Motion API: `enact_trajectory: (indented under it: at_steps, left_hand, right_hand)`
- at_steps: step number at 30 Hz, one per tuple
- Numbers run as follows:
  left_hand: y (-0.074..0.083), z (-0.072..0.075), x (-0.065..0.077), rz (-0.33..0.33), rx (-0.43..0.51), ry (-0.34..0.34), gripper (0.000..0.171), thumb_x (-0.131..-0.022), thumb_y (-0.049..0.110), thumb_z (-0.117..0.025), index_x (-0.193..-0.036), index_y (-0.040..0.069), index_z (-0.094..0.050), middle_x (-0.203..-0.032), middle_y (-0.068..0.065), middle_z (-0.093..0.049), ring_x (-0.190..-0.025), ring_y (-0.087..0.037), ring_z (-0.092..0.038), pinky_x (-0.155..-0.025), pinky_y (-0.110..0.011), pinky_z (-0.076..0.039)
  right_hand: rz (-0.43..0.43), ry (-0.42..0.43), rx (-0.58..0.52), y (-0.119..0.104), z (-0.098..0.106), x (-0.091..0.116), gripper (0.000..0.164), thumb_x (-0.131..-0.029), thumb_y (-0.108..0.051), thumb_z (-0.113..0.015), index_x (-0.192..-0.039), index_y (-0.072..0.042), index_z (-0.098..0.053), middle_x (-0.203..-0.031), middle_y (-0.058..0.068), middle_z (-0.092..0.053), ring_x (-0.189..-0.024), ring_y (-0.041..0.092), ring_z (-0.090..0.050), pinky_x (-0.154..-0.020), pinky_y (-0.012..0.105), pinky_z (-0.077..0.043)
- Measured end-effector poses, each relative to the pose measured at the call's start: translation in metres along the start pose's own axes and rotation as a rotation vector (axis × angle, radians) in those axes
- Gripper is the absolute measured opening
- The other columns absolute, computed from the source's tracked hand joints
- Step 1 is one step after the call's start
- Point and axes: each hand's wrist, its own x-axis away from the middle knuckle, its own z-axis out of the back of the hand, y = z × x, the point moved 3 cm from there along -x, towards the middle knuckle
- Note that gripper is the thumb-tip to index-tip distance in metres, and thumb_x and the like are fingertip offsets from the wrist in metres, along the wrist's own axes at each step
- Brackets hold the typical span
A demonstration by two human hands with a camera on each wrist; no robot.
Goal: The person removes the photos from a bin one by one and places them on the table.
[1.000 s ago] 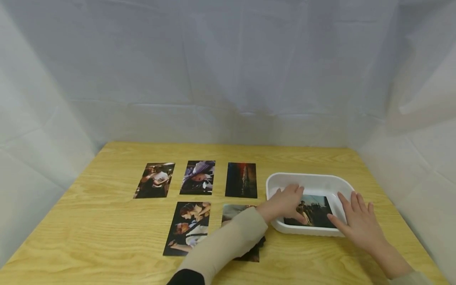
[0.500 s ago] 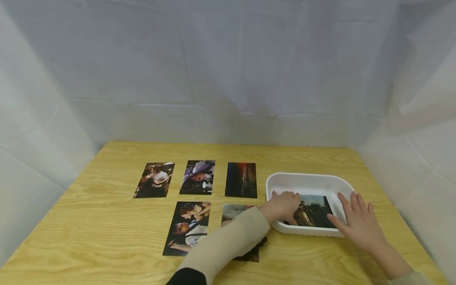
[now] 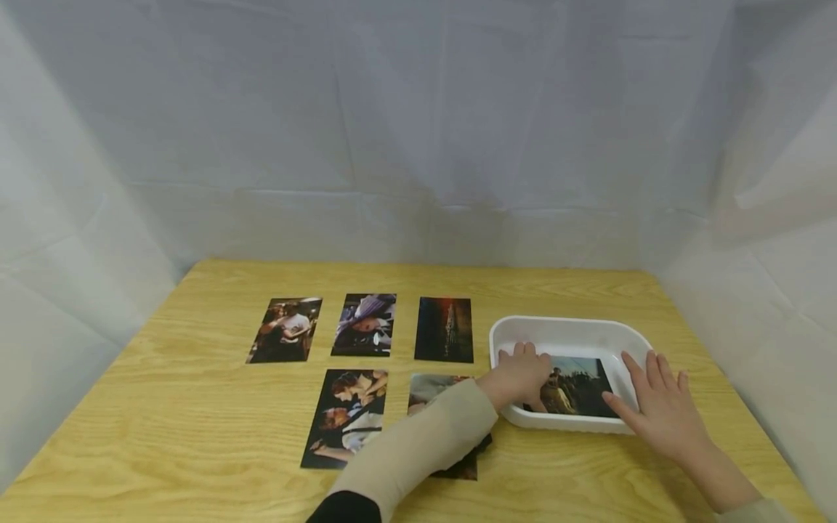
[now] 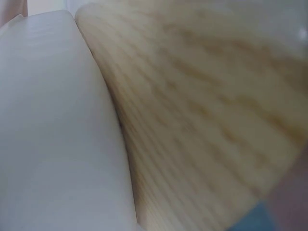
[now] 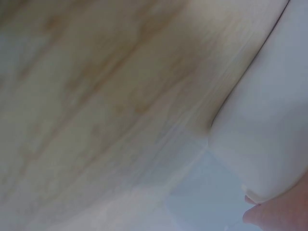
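In the head view a white plastic tray (image 3: 565, 327) stands at the right of the wooden table. A photo (image 3: 578, 385) showing a dark crowd lies flat inside it. My left hand (image 3: 519, 378) reaches into the tray over its left end, the thumb lying over the photo's left part. Against the tray's right end rests my right hand (image 3: 667, 410), fingers spread over the rim. The right wrist view has the tray's outer wall (image 5: 264, 125) large, with fingertips at its edge. Only the tray's pale side (image 4: 57, 120) and wood show in the left wrist view.
Three photos form a back row: a couple (image 3: 284, 330), a purple-toned one (image 3: 364, 325) and a dark ship (image 3: 445, 329). In front lies another photo (image 3: 346, 418); beside it, a photo (image 3: 425, 388) is partly hidden by the left sleeve. White sheeting (image 3: 392, 145) surrounds the table.
My left hand has shifted slightly left across the photo in the tray, uncovering more of its picture. The right hand keeps its place at the right rim.
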Motion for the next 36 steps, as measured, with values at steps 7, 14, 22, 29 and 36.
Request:
enact_trajectory:
  at_steps: [7,14,22,29,36]
  left_hand:
    - [-0.001,0.002,0.001,0.038,-0.001,0.028,0.064,-0.056,0.054,-0.073,-0.107,0.025,-0.049,-0.109,0.000,-0.039,-0.102,-0.016,-0.033,-0.085,-0.043,-0.034]
    - [-0.001,0.012,0.003,-0.010,0.086,0.214,0.044,-0.064,0.049,-0.071,-0.092,0.023,-0.049,-0.095,0.002,-0.042,-0.084,-0.014,-0.040,-0.064,-0.029,-0.038]
    - [-0.003,0.023,0.008,-0.074,0.251,0.341,0.026,-0.082,0.028,-0.064,-0.105,0.018,-0.057,-0.090,0.004,-0.045,-0.069,-0.005,-0.043,-0.055,-0.016,-0.036]
    - [-0.009,0.026,0.009,-0.076,0.483,0.408,0.021,-0.090,0.019,-0.051,-0.110,0.014,-0.054,-0.099,0.001,-0.046,-0.065,-0.003,-0.044,-0.054,-0.015,-0.037]
    - [-0.019,0.029,0.016,-0.056,0.660,0.545,0.022,-0.093,0.015,-0.045,-0.113,0.010,-0.050,-0.104,-0.004,-0.046,-0.066,-0.007,-0.048,-0.057,-0.016,-0.040]
  right_hand:
    - [0.018,0.029,0.010,0.000,0.000,0.000,0.072,-0.086,-0.045,-0.050,-0.132,0.006,-0.030,-0.129,0.044,-0.016,-0.123,0.051,-0.007,-0.091,0.066,-0.001]
    - [-0.001,-0.016,0.004,0.000,0.001,0.000,0.074,-0.087,-0.047,-0.048,-0.134,0.006,-0.027,-0.130,0.043,-0.013,-0.123,0.052,-0.006,-0.091,0.066,-0.001]
    - [-0.018,-0.048,-0.008,-0.001,0.002,-0.001,0.075,-0.087,-0.048,-0.045,-0.135,0.005,-0.024,-0.131,0.043,-0.011,-0.123,0.051,-0.004,-0.091,0.066,-0.001]
    - [-0.008,-0.035,-0.011,-0.001,0.003,0.000,0.075,-0.088,-0.048,-0.045,-0.136,0.006,-0.023,-0.131,0.043,-0.010,-0.123,0.051,-0.004,-0.091,0.066,0.000]
    - [0.024,0.021,0.000,-0.001,0.002,0.000,0.074,-0.087,-0.046,-0.047,-0.134,0.007,-0.026,-0.130,0.043,-0.014,-0.122,0.053,-0.008,-0.091,0.066,-0.001]
